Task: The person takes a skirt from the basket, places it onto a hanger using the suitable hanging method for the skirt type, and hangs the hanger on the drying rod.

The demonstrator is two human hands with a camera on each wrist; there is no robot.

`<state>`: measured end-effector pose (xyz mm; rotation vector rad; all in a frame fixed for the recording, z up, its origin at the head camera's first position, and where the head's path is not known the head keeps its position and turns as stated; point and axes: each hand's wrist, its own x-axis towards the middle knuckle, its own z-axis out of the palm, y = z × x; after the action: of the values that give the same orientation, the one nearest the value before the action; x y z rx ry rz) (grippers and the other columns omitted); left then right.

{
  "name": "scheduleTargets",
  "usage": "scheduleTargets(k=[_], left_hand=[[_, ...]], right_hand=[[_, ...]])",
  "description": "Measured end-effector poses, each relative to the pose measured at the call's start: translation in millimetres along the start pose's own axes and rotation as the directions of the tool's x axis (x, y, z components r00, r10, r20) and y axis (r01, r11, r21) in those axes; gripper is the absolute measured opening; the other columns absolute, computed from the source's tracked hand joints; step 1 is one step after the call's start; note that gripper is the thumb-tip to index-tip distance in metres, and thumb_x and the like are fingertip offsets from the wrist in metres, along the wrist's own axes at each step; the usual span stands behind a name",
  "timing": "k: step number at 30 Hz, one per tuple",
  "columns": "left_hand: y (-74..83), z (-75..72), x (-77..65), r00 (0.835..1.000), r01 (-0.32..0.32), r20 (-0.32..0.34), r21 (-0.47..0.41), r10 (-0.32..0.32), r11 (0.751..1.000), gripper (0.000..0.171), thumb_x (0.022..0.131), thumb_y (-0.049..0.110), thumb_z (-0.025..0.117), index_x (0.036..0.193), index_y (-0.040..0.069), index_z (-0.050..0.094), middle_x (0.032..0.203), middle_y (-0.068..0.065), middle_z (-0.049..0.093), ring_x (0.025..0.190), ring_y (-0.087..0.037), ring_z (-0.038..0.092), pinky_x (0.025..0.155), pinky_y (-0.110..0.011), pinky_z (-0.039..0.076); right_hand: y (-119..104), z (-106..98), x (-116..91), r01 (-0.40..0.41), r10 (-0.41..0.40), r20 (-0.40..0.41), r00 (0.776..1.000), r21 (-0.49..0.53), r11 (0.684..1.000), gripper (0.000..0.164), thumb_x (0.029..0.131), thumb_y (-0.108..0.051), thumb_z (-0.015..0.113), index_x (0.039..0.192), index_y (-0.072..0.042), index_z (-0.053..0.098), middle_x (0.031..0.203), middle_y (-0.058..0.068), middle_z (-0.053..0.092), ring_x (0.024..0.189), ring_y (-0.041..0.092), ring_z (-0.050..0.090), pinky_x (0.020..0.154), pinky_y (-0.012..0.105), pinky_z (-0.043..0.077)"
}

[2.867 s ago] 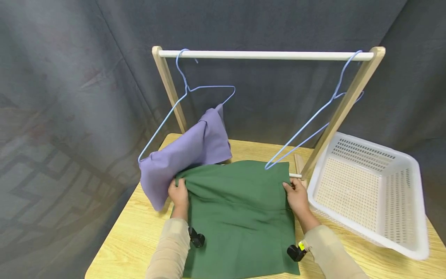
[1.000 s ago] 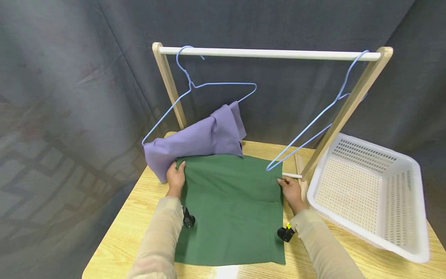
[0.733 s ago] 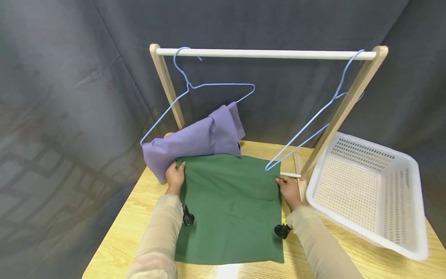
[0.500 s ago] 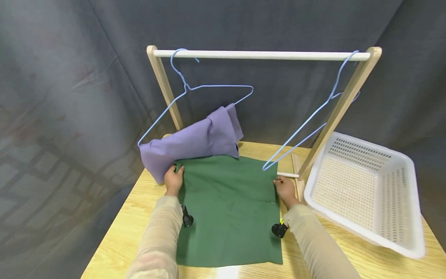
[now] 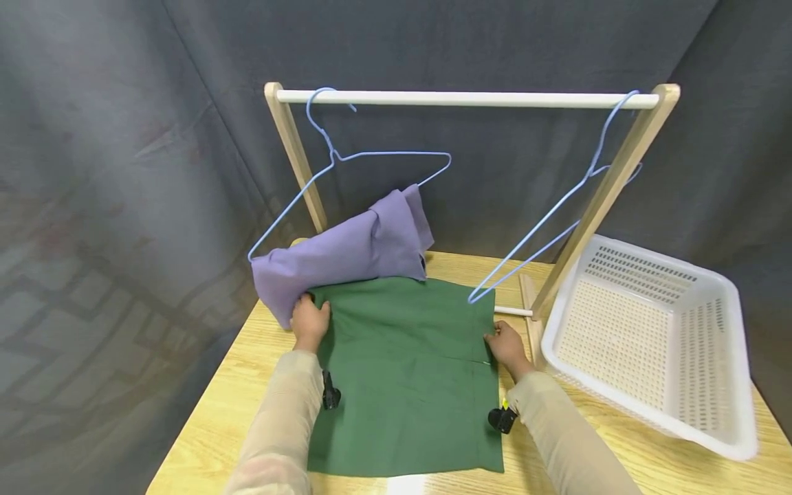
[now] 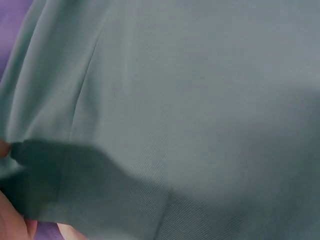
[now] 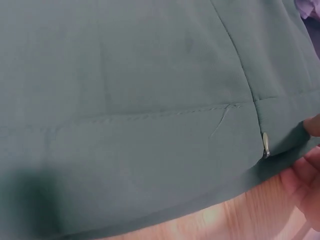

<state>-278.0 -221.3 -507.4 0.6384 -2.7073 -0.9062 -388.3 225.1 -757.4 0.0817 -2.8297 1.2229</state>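
Observation:
A green skirt (image 5: 402, 399) with a side zipper lies flat on the wooden table. My left hand (image 5: 311, 322) grips its upper left edge, thumb on top and fingers underneath. At its upper right edge my right hand (image 5: 506, 345) pinches the cloth; a small zipper pull (image 7: 266, 145) shows beside those fingers in the right wrist view. In the left wrist view the skirt (image 6: 200, 100) fills most of the picture. A purple garment (image 5: 346, 247) hangs folded over a blue hanger (image 5: 287, 206), just beyond my left hand, and covers part of the far edge.
A wooden rack with a white rail (image 5: 464, 99) stands behind. Another blue hanger (image 5: 532, 234) hangs at its right end, the lower corner over the skirt. A white plastic basket (image 5: 650, 412) stands at the right on the table (image 5: 192, 440).
Since the oldest frame the skirt lies flatter and farther back, and the purple garment on its hanger has swung to the right. Lately my right hand has slid slightly nearer along the side edge.

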Motion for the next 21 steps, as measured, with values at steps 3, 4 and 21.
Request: scheduleTargets(k=[3,4,21], left_hand=[[3.3,-0.2,-5.3,0.998,-0.009,-0.060,0.022,0.010,1.000,0.046,0.080,0.026,0.056,0.110,-0.006,0.042,0.105,-0.027,0.046,0.097,-0.042,0.042,0.077,-0.052,0.031],[4.0,-0.1,-7.1,0.997,-0.012,-0.080,0.023,0.014,1.000,0.046,0.079,0.025,0.057,0.110,-0.007,0.042,0.105,-0.026,0.045,0.097,-0.041,0.042,0.077,-0.051,0.031],[11.2,6.9,-33.1,0.972,-0.168,-0.173,-0.043,0.158,0.985,0.053,0.076,0.023,0.061,0.117,-0.005,0.041,0.118,-0.021,0.035,0.106,-0.038,0.031,0.082,-0.051,0.026]], right_hand=[[-2.3,-4.3,-7.9,0.028,-0.028,-0.022,0.999,0.021,0.999,0.046,0.074,-0.047,0.061,0.099,-0.008,0.053,0.081,0.008,0.057,0.067,0.020,0.052,0.049,0.033,0.039],[-11.6,-9.9,-13.5,0.035,-0.034,-0.021,0.999,0.022,0.999,0.046,0.074,-0.046,0.061,0.098,-0.008,0.052,0.080,0.008,0.057,0.067,0.020,0.052,0.049,0.032,0.038],[-256.2,-128.2,-118.1,-0.135,0.126,0.069,0.990,0.149,0.980,0.029,0.086,-0.014,0.047,0.105,0.008,0.050,0.094,0.019,0.055,0.084,0.029,0.051,0.069,0.036,0.041]])
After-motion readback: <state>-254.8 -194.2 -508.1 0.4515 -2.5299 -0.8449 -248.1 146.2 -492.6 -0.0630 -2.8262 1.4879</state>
